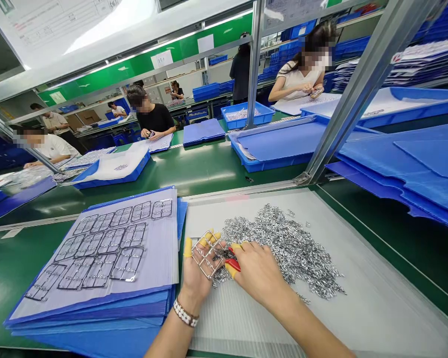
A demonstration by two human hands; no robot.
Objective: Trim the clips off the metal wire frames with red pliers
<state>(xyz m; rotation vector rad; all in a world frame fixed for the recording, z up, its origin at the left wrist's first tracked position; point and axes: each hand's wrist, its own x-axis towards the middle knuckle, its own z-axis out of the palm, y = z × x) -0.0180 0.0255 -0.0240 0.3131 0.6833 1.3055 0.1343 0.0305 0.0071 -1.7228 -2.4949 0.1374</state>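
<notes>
In my left hand (196, 271), palm up with yellow finger covers, lies a small silvery frame (208, 254) with crossbars and little shiny parts inside it. My right hand (259, 271) is wrapped round a red-handled cutting tool (232, 264), probably nippers; its tip is at the right side of the frame, over the left fingers. Behind and right of both hands spreads a big heap of small shiny metallic pieces (283, 248) on a whitish sheet (366, 298). To the left, several similar dark frames (97, 271) lie in rows on a stack of blue sheets (97, 313).
Blue trays (280, 144) and a blue sheet pile (203, 132) stand on the green bench beyond. A slanted metal post (353, 99) rises at right, near stacked blue sheets (414, 159). Several co-workers sit across the bench, one in a black shirt (155, 117).
</notes>
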